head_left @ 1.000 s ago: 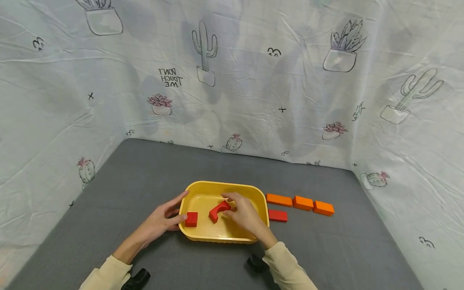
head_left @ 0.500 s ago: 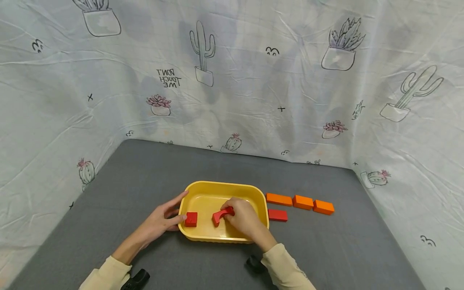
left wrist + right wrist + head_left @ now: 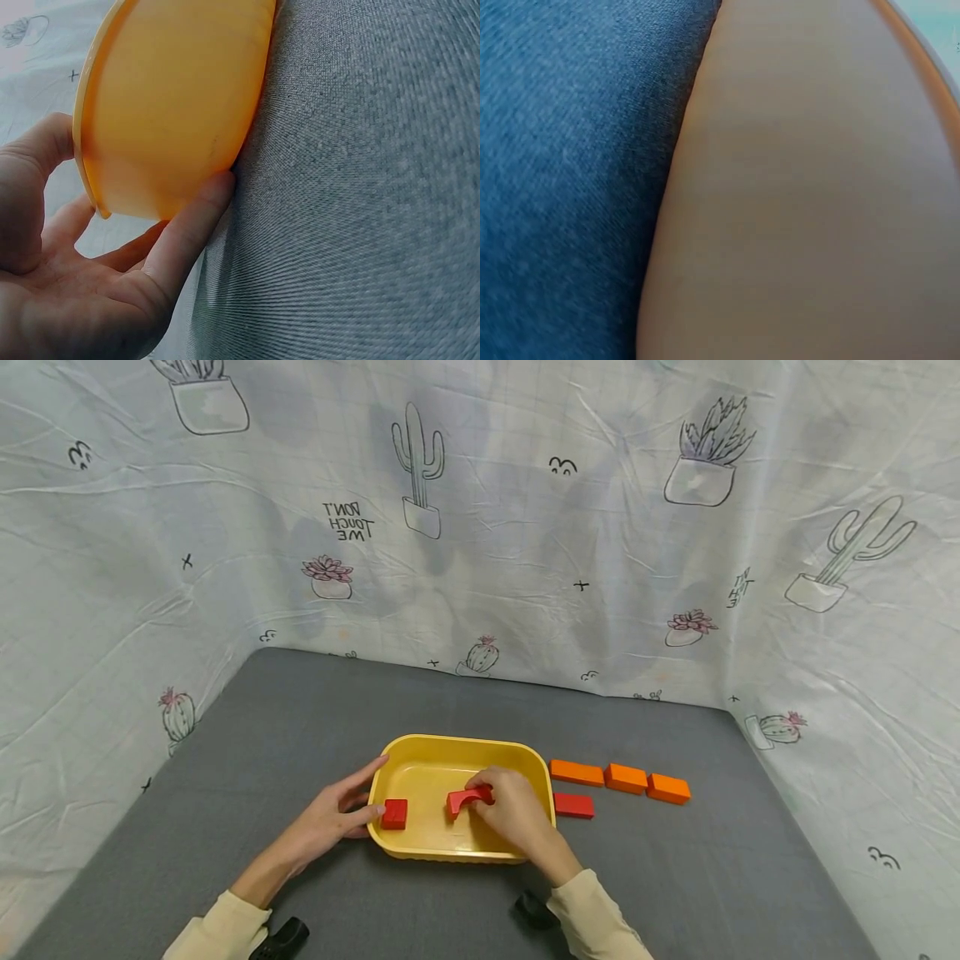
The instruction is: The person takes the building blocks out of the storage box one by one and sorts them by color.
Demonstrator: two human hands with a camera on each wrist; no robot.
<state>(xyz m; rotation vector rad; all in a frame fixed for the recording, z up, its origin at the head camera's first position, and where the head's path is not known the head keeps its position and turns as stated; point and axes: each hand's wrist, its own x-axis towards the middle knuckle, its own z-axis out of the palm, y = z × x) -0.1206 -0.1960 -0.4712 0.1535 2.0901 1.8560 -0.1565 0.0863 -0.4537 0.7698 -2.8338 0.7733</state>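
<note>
A yellow plastic tub (image 3: pixel 427 779) stands on the grey cloth in the head view. My left hand (image 3: pixel 337 812) grips its left end, thumb at the rim; in the left wrist view its fingers (image 3: pixel 184 244) spread against the outer wall. Inside, my right hand (image 3: pixel 513 814) pinches a red arch-shaped block (image 3: pixel 456 802) between thumb and fingers, the block's right part covered by them. A small red block (image 3: pixel 394 815) lies at the tub's left end, close to the left thumb. The right wrist view shows only the tub's outside wall (image 3: pixel 802 195) and cloth, no hand.
Right of the tub, a red rectangular block (image 3: pixel 573 806) lies against its side. Behind it runs a row of three orange blocks (image 3: pixel 626 779). A cactus-print curtain (image 3: pixel 495 568) encloses the back and sides of the grey surface (image 3: pixel 360 693).
My right hand has gone from loosely above the arch block to pinching it. The block has turned and shifted slightly right. The left hand stays at the tub's end.
</note>
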